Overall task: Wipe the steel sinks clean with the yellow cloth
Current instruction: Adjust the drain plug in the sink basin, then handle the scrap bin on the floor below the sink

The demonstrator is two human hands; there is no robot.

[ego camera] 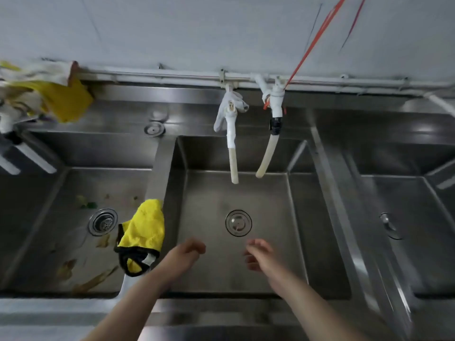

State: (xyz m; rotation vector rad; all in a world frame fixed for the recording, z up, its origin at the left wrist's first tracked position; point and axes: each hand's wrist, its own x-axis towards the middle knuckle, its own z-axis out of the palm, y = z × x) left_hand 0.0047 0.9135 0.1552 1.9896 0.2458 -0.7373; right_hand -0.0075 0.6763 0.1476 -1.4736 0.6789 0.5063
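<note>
A yellow cloth [144,230] with black edging hangs over the steel divider [160,173] between the left sink [49,217] and the middle sink [270,205]. The left sink's floor carries brown and green food scraps around its drain [103,221]. My left hand [187,251] hovers over the middle sink, just right of the cloth, fingers loosely curled and holding nothing. Further right, my right hand [258,253] also hangs above the middle sink with relaxed, empty fingers. Neither hand touches the cloth.
Two taps with pale hose ends [234,166] [264,161] hang over the middle sink, above its drain [238,222]. A third sink [406,230] lies at the right. Yellow and white rags [46,97] are piled at the back left. A red cord [317,35] runs up the wall.
</note>
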